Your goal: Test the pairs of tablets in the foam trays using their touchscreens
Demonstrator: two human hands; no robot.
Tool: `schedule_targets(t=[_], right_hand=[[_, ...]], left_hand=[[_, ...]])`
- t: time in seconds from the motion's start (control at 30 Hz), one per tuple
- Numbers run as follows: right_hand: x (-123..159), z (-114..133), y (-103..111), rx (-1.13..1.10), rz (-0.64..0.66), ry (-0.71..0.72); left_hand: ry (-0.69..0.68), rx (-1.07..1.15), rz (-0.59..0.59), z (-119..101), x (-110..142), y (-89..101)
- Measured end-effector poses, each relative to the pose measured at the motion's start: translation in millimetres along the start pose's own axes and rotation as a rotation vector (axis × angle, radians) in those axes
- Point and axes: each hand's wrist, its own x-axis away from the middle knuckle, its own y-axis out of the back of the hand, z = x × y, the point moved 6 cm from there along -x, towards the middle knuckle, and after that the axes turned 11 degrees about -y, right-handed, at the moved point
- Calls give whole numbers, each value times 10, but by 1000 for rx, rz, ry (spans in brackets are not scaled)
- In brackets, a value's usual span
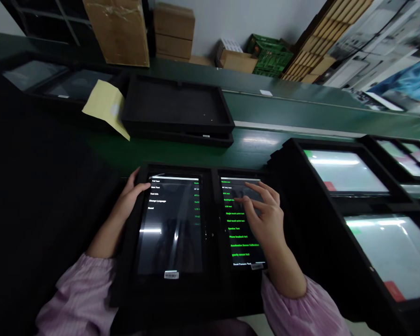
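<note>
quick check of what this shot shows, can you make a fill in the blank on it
The right hand touches the screen of a tablet showing menu lines in ____ text. The left hand rests on the edge of a second tablet, whose leftmost menu lines are ____. Both tablets lie side by side in a black foam ____. The person's sleeves are ____.

Missing words: green; white; tray; pink
</note>
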Motion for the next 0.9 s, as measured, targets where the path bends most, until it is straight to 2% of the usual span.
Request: schedule_targets(t=[0.17,0.33,0.5,0.7,0.8,0.9], right_hand=[[17,-30,-32,15,38,15],[29,-12,27,-29,-33,33],[23,-14,61,-45,-33,14],[83,16,135,-80,-162,99],[86,297,26,-105,-84,300],[89,904,-105,-125,57,572]], left_hand=[[-2,32,31,33,51,5],[24,22,90,49,203,27],[49,-9,121,44,251,35],[21,69,131,153,240,46],[-11,110,99,215,262,56],[-52,129,64,226,272,50]])
